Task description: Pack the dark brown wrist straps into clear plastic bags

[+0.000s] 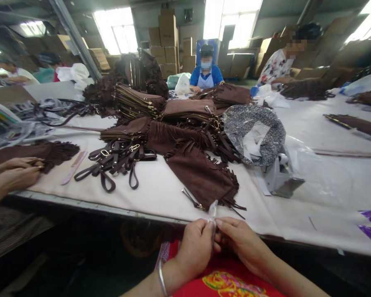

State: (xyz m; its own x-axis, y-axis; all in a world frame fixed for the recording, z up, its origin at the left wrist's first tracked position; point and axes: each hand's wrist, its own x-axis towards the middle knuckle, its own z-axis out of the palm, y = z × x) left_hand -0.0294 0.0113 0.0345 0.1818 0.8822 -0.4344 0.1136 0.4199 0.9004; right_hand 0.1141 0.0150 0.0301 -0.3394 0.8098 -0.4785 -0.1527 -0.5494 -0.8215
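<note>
My left hand (195,246) and my right hand (241,244) meet at the table's front edge, fingers pinched together. Between them is a small piece of whitish, see-through plastic wrap (214,207), its tip pointing up. What lies inside the wrap, if anything, I cannot make out. Just beyond my fingers a dark brown fringed bag (200,175) lies flat on the table. A zipper pull (192,198) sticks out at its near left corner. Whether the wrap is joined to the bag is hidden by my hands.
Brown wrist straps (117,161) with gold clips lie left of the bag. Stacked brown bags (136,101) rise behind. A grey speckled roll (255,134) and a tape dispenser (281,177) stand to the right. At left, another person's hands (15,175) work on a fringed bag.
</note>
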